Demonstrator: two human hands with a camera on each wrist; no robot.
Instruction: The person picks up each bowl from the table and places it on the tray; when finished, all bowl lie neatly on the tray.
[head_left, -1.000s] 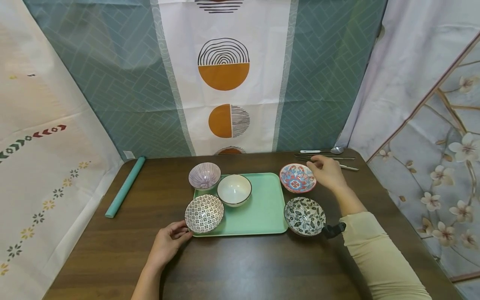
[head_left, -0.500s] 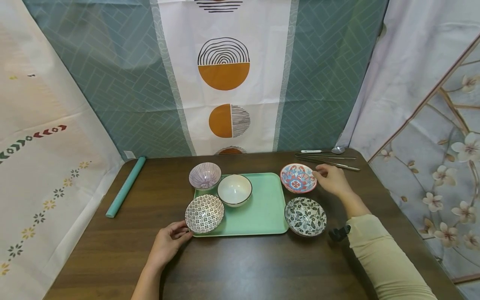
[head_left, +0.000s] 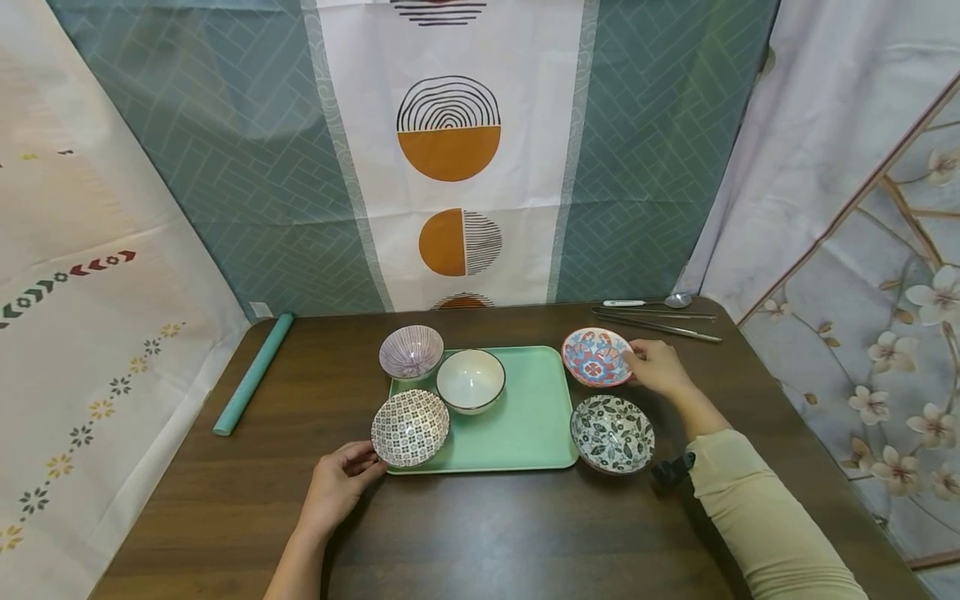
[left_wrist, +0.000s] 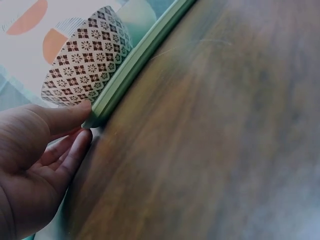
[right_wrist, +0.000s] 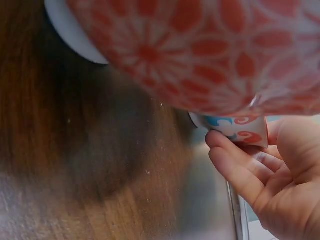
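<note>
My left hand (head_left: pixel 341 483) pinches the near left corner of the light green tray (head_left: pixel 525 417), thumb on top and fingers beneath, as the left wrist view shows. Close to that thumb is a bowl with a brown lattice pattern (left_wrist: pixel 90 60). On the right, my right hand (head_left: pixel 660 367) grips the rim of a red-and-blue patterned bowl (head_left: pixel 592 357); the thumb reaches over the rim and the fingers (right_wrist: pixel 235 165) lie against its outside. A leaf-patterned bowl (head_left: pixel 612 433) stands nearer to me, beside the tray. Its red flowered outside fills the top of the right wrist view.
A white bowl (head_left: pixel 471 379) stands on the tray, and a purple striped bowl (head_left: pixel 411 350) at its far left corner. Metal utensils (head_left: pixel 660 327) and a spoon (head_left: pixel 678 300) lie at the back right. A teal roll (head_left: pixel 253 375) lies at the left of the wooden table (head_left: pixel 480 533).
My right hand has come back from near the utensils to the right side of the red-and-blue bowl and taken hold of its rim. The left hand and the bowls stay in place.
</note>
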